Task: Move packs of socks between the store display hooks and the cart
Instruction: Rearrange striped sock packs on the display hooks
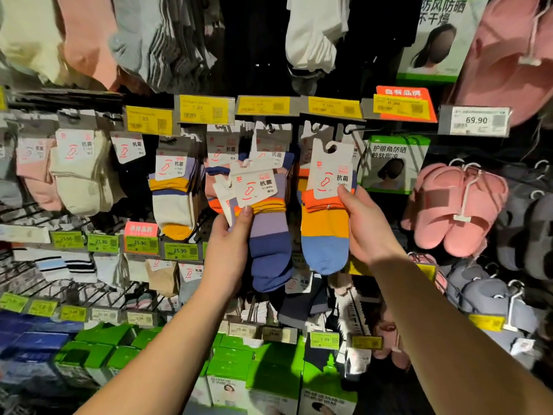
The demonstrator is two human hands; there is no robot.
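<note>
Holding two sock packs up before display hooks (348, 130). Left hand (232, 250) gripping purple-and-navy sock pack (267, 232), thumb pressing on yellow band at front, other fingers hiding behind pack. Right hand (366, 226) pinching orange-yellow-blue sock pack (324, 223) at its right edge, thumb lying on white card, fingers behind. Card hole of right pack sitting just below hook tip. Packs hanging side by side, near, not touching. Pink slippers (454, 208) hanging at right.

Dim store wall (329, 40) of merchandise racks (59, 214)
</note>
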